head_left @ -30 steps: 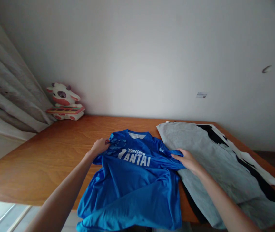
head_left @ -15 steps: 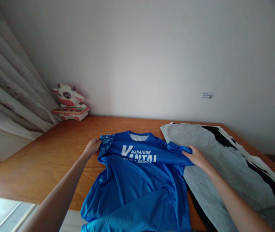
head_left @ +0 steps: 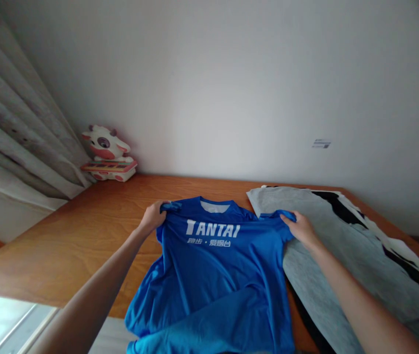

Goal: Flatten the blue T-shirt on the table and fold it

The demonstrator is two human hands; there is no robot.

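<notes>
- Since half a second ago the blue shirt (head_left: 216,275) is pulled flatter across its chest: the fold that hid part of the white lettering is smoothed out, and the word "ANTAI" with a small line of characters beneath it now reads clear.
- Both sleeves now look tucked in at the shoulders, so the top edge is narrower than it was a second ago.
- The left hand (head_left: 153,218) is clamped on the shirt's left shoulder corner, fingers curled over bunched cloth.
- The right hand (head_left: 300,227) is closed on the right shoulder corner, where that edge overlaps the grey garment (head_left: 316,255).
- The shirt lies front up on the wooden counter (head_left: 84,236), collar toward the wall; its hem hangs over the near edge.
- As a judgement, the shirt is being spread and squared, and its lower part is still rumpled.
- Count: one blue shirt, two hands, one grey garment.
- One black-and-white garment (head_left: 397,250) lies partly under the grey one.
- One cow-shaped toy (head_left: 106,153) stands at the far left corner beside one curtain (head_left: 13,128).
</notes>
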